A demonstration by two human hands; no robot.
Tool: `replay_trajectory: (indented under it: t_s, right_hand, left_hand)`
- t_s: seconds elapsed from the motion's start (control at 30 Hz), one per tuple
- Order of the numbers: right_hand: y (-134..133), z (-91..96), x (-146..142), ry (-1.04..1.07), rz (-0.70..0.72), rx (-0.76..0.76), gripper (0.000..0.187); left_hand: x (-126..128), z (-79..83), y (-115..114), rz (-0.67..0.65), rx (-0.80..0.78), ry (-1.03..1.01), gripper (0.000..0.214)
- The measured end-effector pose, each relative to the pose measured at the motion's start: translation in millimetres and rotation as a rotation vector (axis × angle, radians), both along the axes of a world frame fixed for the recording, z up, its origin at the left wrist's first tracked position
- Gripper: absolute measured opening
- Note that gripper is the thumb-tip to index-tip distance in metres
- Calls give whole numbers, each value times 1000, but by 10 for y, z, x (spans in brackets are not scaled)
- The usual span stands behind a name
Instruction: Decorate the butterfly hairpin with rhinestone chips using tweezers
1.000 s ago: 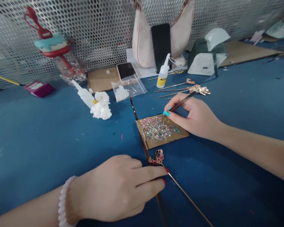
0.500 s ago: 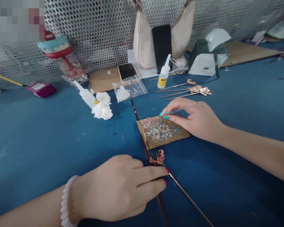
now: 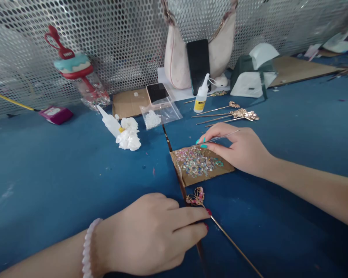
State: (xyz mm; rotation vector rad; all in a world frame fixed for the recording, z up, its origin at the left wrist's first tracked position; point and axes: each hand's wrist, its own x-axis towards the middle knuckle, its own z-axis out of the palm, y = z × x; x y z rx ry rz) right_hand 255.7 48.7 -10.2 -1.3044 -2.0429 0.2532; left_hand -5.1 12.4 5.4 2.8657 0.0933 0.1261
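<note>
A gold hairpin (image 3: 233, 242) lies slanting on the blue table, its butterfly-shaped head set with pink pieces. My left hand (image 3: 150, 233) holds it down, the index fingertip on the stem just below the head; the thumb is hidden. Between the thumb and fingers of my right hand (image 3: 240, 150) is a pair of thin metal tweezers (image 3: 224, 136), their tips over the far edge of a cardboard piece (image 3: 191, 180). Many small coloured chips (image 3: 198, 164) are spread on that cardboard, just beyond the hairpin's head.
Behind the cardboard are several gold hairpins (image 3: 240, 114), an upright glue bottle (image 3: 201, 98) and a bag of white bits (image 3: 153, 119). Another glue bottle (image 3: 110, 122) lies against crumpled white tissue (image 3: 129, 135). A phone (image 3: 198, 65) leans on a handbag (image 3: 178, 58) by the perforated metal wall.
The view has shifted slightly, so everything sits a little lower in the picture. Both hands keep nearly the same place and grip relative to the hairpin and the chips.
</note>
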Motion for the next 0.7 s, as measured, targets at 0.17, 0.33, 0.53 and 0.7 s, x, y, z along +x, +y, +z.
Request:
replay_trajectory:
  t_s: [0.17,0.33,0.53,0.7]
  right_hand:
    - [-16,0,2,12,28,43,6]
    - [-50,24,4,40,-2,-8,5]
    - [-52,20,-8,70,-29,-23,5]
    - [-40,25,-25,68,-34,-20,7]
  left_hand:
    - [12,-19,8,7,3,-10,31]
    - [36,-20,11,16,15,-17,30]
    - [20,-9,-1,13,34,-37,30]
    - [14,-16,3,3,75,-131,26]
